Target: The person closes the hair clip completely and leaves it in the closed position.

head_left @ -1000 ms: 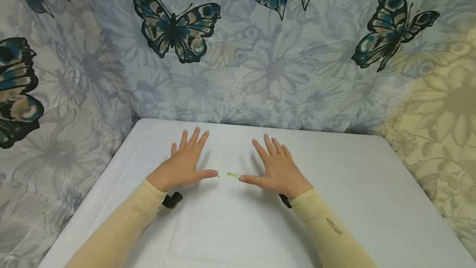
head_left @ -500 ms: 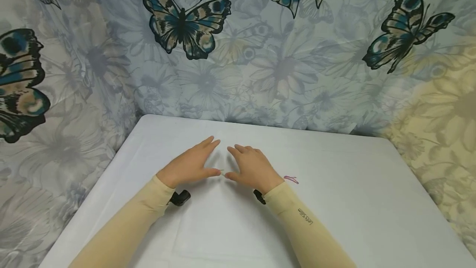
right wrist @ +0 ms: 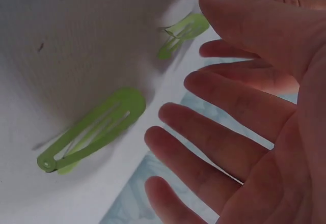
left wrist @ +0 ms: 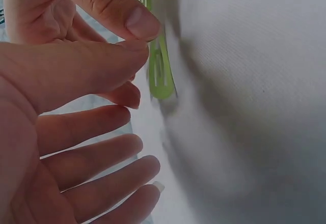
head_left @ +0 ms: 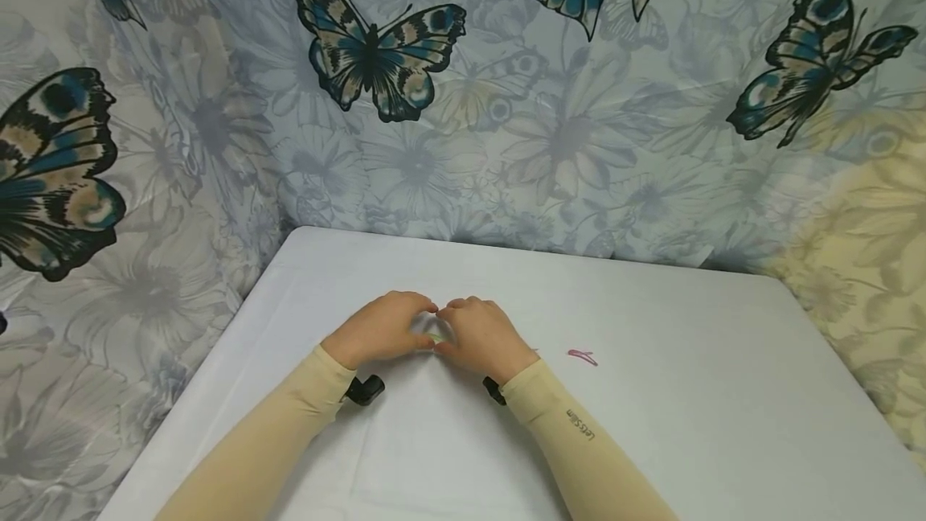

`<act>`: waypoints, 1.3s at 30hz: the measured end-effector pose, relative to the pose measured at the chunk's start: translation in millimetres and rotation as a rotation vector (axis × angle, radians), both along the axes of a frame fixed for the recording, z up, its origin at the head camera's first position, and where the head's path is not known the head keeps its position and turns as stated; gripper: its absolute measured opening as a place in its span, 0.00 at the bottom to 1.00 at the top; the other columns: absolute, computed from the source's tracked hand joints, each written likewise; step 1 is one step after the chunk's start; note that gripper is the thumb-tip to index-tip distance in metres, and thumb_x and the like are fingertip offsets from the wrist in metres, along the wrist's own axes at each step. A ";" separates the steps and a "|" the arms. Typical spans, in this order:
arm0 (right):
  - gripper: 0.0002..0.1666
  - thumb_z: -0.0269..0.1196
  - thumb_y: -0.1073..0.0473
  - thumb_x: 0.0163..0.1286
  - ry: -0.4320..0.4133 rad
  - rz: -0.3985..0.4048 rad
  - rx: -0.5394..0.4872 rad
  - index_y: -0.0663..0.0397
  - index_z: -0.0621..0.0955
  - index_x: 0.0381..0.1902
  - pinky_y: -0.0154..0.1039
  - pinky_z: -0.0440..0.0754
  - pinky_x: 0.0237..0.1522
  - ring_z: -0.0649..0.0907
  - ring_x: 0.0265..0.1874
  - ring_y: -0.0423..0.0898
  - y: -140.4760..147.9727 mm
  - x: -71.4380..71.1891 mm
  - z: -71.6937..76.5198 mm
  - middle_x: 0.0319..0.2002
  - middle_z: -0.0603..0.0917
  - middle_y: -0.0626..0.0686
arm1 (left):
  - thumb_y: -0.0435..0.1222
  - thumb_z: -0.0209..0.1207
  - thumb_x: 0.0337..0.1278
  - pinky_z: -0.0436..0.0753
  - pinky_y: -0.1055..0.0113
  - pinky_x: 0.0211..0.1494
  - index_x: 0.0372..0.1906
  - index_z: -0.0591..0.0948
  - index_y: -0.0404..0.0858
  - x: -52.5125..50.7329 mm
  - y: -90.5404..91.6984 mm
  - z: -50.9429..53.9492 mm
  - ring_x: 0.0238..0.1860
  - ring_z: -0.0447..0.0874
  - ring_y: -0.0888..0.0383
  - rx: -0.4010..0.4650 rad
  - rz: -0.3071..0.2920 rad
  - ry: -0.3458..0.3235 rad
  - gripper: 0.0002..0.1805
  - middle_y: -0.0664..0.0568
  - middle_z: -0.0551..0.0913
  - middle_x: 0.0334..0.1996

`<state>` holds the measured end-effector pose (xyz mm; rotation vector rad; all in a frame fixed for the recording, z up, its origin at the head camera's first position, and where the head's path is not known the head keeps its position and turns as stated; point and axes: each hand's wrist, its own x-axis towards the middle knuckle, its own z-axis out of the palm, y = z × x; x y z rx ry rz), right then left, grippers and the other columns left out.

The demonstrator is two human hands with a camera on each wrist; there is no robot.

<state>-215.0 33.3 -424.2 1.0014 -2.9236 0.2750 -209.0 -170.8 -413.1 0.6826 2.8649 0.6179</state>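
Note:
My left hand [head_left: 383, 328] and right hand [head_left: 486, 336] meet low over the white table, thumb tips and forefingers close together. Between them shows a green snap hair clip [head_left: 436, 337]. In the right wrist view one green hair clip [right wrist: 133, 103] lies on the cloth apart from the fingers, and a second green clip [right wrist: 200, 25] is beside the thumb tips. Seen from the left wrist, a green clip [left wrist: 162, 89] lies just beyond the touching thumbs, which partly hide it. Fingers of both hands are relaxed and spread, gripping nothing.
A pink hair clip [head_left: 576, 354] lies right of my right wrist, and a bit of something pink shows at that wrist's edge. The white table [head_left: 687, 392] backs onto a floral, butterfly-printed cloth [head_left: 564, 135].
Both hands have come together from wide apart with spread fingers. The right hand moved left, uncovering the pink clip. The head view has shifted slightly.

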 end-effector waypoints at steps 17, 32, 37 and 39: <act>0.13 0.79 0.52 0.66 0.025 0.033 -0.026 0.48 0.94 0.47 0.52 0.89 0.46 0.90 0.43 0.52 0.1 2.7 -5.9 0.45 0.92 0.50 | 0.41 0.74 0.64 0.86 0.50 0.63 0.51 0.90 0.38 -2.0 7.9 -14.2 0.56 0.90 0.47 -0.009 0.015 0.043 0.15 0.49 0.92 0.50; 0.11 0.78 0.54 0.67 0.047 0.040 0.010 0.46 0.94 0.47 0.52 0.89 0.44 0.89 0.40 0.52 0.6 3.1 -5.4 0.44 0.92 0.49 | 0.38 0.75 0.61 0.89 0.50 0.53 0.42 0.94 0.43 -0.1 15.7 -16.3 0.49 0.92 0.50 -0.012 0.055 0.141 0.07 0.51 0.94 0.46; 0.12 0.78 0.55 0.67 0.022 0.032 -0.015 0.46 0.94 0.48 0.53 0.89 0.46 0.89 0.42 0.52 0.8 2.7 -5.1 0.45 0.92 0.48 | 0.37 0.75 0.61 0.89 0.52 0.51 0.42 0.94 0.43 -0.7 15.9 -18.0 0.48 0.93 0.52 -0.008 0.061 0.159 0.06 0.53 0.94 0.45; 0.13 0.78 0.55 0.67 0.008 0.027 -0.028 0.46 0.94 0.49 0.53 0.89 0.46 0.90 0.43 0.53 0.7 2.6 -5.0 0.46 0.92 0.48 | 0.37 0.75 0.61 0.89 0.53 0.50 0.41 0.94 0.43 -0.8 15.8 -18.7 0.47 0.93 0.52 -0.006 0.061 0.160 0.05 0.53 0.94 0.45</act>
